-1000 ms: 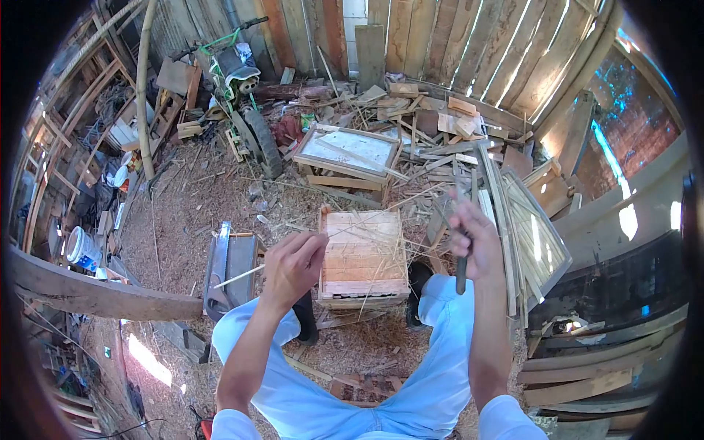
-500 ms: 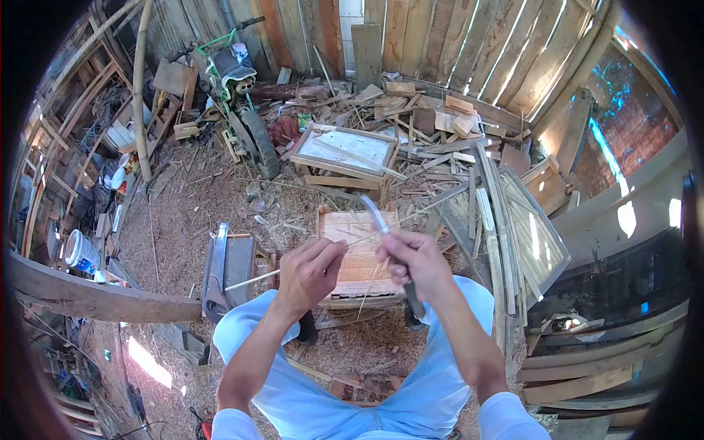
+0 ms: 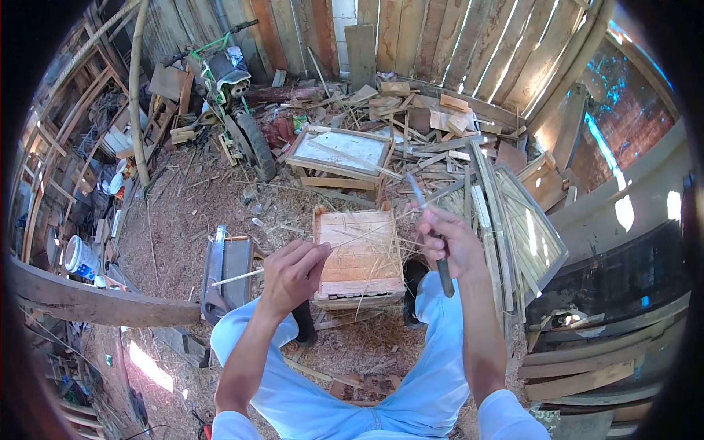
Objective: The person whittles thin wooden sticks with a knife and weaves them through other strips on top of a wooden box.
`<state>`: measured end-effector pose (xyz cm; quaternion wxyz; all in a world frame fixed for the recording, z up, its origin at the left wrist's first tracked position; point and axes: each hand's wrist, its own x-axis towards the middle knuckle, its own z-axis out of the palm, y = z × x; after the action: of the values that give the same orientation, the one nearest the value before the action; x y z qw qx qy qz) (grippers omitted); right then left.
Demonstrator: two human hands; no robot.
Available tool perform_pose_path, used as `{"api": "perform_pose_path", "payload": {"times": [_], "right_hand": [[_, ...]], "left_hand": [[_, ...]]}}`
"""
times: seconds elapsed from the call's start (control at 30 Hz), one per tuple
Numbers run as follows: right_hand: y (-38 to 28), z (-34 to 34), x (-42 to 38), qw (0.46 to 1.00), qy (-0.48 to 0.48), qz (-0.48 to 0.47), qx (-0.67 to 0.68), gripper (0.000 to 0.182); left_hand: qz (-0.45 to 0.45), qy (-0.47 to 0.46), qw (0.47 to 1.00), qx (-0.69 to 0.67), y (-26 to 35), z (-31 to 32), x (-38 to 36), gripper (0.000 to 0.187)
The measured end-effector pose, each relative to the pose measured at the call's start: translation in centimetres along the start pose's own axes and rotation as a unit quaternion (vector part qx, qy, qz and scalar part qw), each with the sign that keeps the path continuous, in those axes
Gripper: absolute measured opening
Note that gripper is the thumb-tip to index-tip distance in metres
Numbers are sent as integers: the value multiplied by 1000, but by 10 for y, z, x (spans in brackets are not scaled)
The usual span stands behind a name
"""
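Observation:
My left hand (image 3: 291, 273) pinches a thin bamboo stick (image 3: 236, 276) whose pale end pokes out to the left, while the long sliver runs up and right over a small wooden crate (image 3: 359, 257). My right hand (image 3: 449, 242) grips a knife (image 3: 440, 265) by its dark handle, blade pointing up and left, at the far end of the sliver. Both hands hover above the crate, between my knees in light blue trousers (image 3: 440, 352).
A hand saw lies on a low bench (image 3: 229, 273) left of the crate. Scrap boards and a framed panel (image 3: 339, 152) pile up behind it. A green bicycle (image 3: 231, 88) leans at the back left. Window frames (image 3: 532, 227) lean at right. Shavings cover the ground.
My right hand swept in next to the left hand with the knife, then moved back out to the right along the sliver. The left hand shifted slightly right, then back.

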<state>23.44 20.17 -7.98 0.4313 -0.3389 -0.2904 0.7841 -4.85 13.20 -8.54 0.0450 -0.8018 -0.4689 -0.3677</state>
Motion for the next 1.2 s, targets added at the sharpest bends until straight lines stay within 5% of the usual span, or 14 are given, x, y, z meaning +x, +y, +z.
{"api": "perform_pose_path", "payload": {"times": [0.2, 0.47, 0.7, 1.2], "right_hand": [[-2, -15, 3, 1000, 14, -12, 10, 30], [-19, -36, -2, 979, 155, -133, -11, 31], [10, 29, -14, 989, 12, -44, -138, 37], [0, 14, -6, 1000, 6, 1, -19, 26]], "left_hand": [[2, -22, 1000, 6, -2, -2, -1, 13], [-35, 35, 998, 32, -20, -11, -5, 11], [-41, 13, 999, 22, -7, -5, 2, 12], [25, 0, 999, 42, -1, -6, 2, 15]]}}
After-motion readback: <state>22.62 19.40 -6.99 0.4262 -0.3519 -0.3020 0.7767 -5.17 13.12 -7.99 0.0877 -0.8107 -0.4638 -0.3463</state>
